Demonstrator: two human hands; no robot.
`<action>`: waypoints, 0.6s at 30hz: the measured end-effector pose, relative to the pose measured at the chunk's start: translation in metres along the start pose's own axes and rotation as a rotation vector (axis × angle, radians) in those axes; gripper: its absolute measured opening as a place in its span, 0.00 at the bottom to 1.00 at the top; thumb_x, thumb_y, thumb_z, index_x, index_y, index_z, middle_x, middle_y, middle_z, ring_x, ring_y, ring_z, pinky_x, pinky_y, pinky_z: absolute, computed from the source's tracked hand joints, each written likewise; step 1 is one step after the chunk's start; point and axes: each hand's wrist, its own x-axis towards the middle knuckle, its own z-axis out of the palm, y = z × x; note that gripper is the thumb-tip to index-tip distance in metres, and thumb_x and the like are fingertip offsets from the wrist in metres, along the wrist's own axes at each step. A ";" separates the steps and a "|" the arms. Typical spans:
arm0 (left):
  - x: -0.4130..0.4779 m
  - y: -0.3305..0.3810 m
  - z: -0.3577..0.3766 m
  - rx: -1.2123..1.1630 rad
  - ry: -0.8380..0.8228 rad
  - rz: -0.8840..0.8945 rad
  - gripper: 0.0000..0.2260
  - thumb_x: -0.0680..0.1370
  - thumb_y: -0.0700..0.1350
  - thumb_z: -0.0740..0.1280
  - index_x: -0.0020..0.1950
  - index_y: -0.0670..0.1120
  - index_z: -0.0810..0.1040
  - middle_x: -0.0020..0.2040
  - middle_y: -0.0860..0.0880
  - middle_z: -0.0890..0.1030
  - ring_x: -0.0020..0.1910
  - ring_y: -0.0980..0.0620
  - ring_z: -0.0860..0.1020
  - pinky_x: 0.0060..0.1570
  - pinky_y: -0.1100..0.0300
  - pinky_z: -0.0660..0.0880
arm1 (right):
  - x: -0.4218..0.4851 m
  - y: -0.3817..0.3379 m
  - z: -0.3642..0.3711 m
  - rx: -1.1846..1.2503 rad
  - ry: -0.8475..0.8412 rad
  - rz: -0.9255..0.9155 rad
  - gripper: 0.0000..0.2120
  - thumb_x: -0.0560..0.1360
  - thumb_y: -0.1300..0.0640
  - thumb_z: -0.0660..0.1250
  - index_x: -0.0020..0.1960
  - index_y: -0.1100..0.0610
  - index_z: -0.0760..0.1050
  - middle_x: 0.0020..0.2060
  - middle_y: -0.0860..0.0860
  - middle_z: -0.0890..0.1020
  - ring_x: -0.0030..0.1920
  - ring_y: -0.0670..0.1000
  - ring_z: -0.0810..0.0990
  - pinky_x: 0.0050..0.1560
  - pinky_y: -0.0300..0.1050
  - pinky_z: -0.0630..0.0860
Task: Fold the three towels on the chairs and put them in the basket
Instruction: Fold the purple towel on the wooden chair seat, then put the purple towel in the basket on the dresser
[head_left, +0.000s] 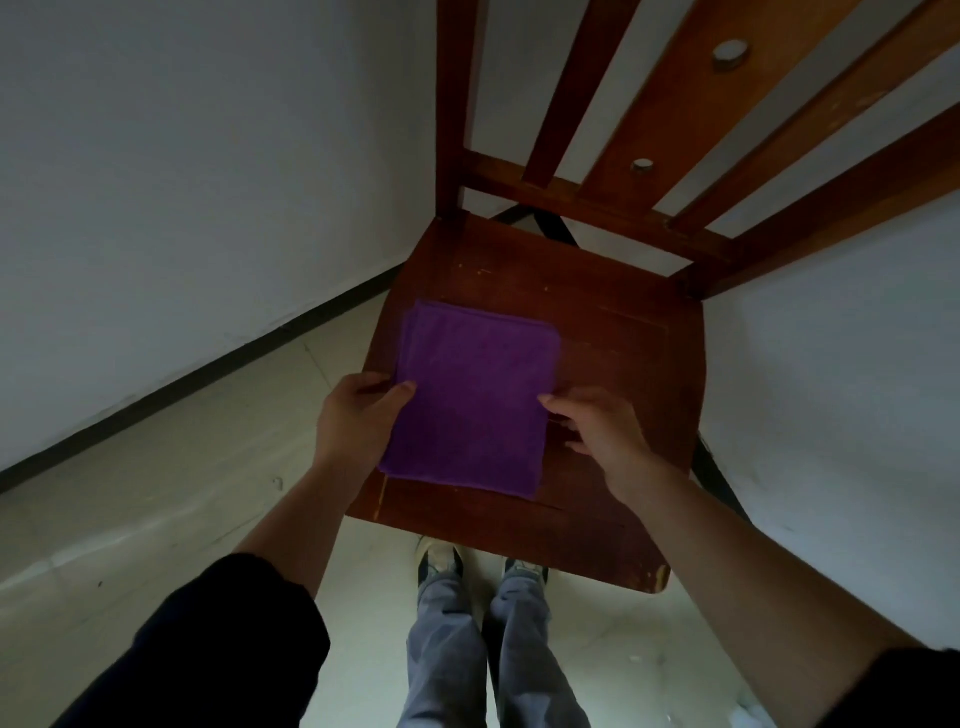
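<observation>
A purple towel (475, 397), folded into a flat rectangle, lies on the left part of a brown wooden chair seat (618, 364). My left hand (358, 415) grips the towel's left edge, thumb on top and fingers under it. My right hand (597, 426) is at the towel's right edge with fingers spread, its thumb touching the edge; whether it grips the cloth I cannot tell. No basket and no other towels are in view.
The chair's slatted backrest (675, 119) rises at the far side, set into a corner of white walls (182, 182). Pale tiled floor (156, 493) lies to the left. My legs and shoes (478, 597) stand just before the seat's front edge.
</observation>
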 end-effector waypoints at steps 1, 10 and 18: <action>0.003 0.002 0.001 0.000 -0.011 -0.018 0.21 0.74 0.52 0.70 0.65 0.46 0.75 0.58 0.48 0.78 0.55 0.47 0.78 0.54 0.51 0.77 | 0.001 -0.001 0.000 0.039 -0.061 0.035 0.09 0.72 0.50 0.72 0.50 0.52 0.79 0.51 0.48 0.81 0.53 0.48 0.78 0.51 0.47 0.76; -0.001 0.003 -0.012 -0.244 -0.396 -0.321 0.18 0.72 0.43 0.69 0.61 0.48 0.74 0.57 0.44 0.78 0.55 0.42 0.78 0.52 0.47 0.78 | 0.001 -0.011 0.005 0.176 -0.293 0.175 0.12 0.70 0.54 0.73 0.53 0.48 0.79 0.56 0.51 0.80 0.56 0.54 0.79 0.56 0.54 0.77; -0.072 -0.001 -0.051 -0.453 -0.420 -0.355 0.14 0.71 0.43 0.67 0.56 0.44 0.74 0.48 0.45 0.78 0.43 0.47 0.80 0.38 0.54 0.77 | -0.056 -0.032 -0.013 0.126 -0.473 0.130 0.09 0.70 0.55 0.71 0.50 0.49 0.77 0.47 0.50 0.80 0.47 0.52 0.78 0.47 0.48 0.74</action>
